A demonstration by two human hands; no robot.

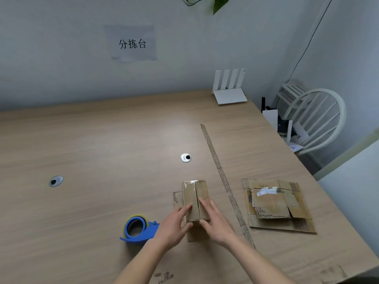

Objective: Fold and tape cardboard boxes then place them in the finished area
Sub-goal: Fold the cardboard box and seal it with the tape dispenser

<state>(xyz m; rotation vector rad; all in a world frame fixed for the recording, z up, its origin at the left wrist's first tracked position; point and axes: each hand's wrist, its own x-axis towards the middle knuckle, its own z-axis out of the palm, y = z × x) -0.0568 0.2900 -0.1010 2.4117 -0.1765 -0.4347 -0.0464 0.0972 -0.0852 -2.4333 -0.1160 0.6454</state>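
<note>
The near end of the cardboard box [195, 199] is covered by 2 hands, the plant [217, 3] is cut off by the top edge, and the chair's [320, 119] clutter is blurred.

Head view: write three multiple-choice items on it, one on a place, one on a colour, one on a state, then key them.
1. Where does the tape dispenser lie relative to the small box?
A. To its left
B. On top of it
C. Beyond the tape strip

2. What colour is the dispenser's body?
A. Red
B. Blue
C. Black

3. How do the box's top flaps stand?
A. Upright
B. Torn off
C. Folded down, meeting at a middle seam

Key: 1 A, it lies on the table beside the left hand. 2 B, the frame is plainly blue. 3 C, the left hand and right hand press both flaps flat.
</note>
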